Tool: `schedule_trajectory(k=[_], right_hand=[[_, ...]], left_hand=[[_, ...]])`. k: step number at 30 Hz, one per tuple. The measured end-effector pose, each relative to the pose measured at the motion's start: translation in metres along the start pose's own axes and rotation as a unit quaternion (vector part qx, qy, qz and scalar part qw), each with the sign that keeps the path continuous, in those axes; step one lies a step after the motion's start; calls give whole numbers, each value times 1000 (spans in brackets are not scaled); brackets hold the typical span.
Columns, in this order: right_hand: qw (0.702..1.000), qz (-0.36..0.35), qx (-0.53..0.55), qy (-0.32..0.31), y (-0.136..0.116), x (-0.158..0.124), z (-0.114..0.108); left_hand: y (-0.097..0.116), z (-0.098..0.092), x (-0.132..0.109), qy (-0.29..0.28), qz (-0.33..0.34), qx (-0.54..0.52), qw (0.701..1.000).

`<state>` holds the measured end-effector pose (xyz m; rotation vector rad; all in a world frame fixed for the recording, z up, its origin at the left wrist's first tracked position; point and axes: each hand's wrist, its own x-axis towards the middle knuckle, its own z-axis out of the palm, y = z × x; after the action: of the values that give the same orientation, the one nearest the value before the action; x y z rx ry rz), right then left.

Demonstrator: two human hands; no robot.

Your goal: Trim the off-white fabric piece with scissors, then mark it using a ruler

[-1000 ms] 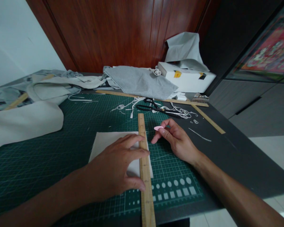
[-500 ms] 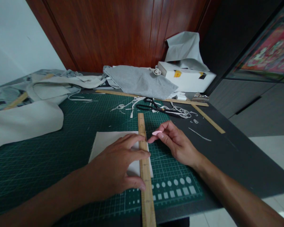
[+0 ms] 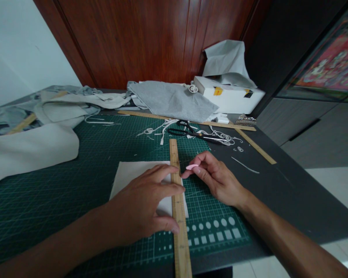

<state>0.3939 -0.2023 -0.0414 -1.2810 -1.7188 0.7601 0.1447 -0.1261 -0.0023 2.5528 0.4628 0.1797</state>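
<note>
A wooden ruler [image 3: 178,208] lies lengthwise over the right part of a white fabric piece [image 3: 127,173], which rests on the green cutting mat [image 3: 208,208]. My left hand [image 3: 145,197] is spread over the cloth and presses on the ruler with its fingertips and thumb, fingers apart. Just right of the ruler, my right hand [image 3: 216,175] pinches a thin pink piece of tailor's chalk [image 3: 192,167] between thumb and fingers. One of its fingertips reaches close to the ruler's right edge; whether it touches is unclear.
Black scissors [image 3: 197,134] lie beyond the ruler among white fabric strips and cords [image 3: 224,137]. More wooden rulers [image 3: 256,146] lie behind and right. Grey cloth [image 3: 174,98] and a white box [image 3: 230,96] stand along the back. White cloth [image 3: 37,148] covers the left.
The chalk in my right hand has moved slightly down towards me and its tilt has changed a little. My left hand and the ruler stay in place.
</note>
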Motion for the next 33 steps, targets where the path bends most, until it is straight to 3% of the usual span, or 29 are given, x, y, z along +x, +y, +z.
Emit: schedule_trajectory(k=[33], right_hand=[[998,-28,-49,-10,-7,2,-2]], left_hand=[[4,-1,0,-5,-16,-5,1000]])
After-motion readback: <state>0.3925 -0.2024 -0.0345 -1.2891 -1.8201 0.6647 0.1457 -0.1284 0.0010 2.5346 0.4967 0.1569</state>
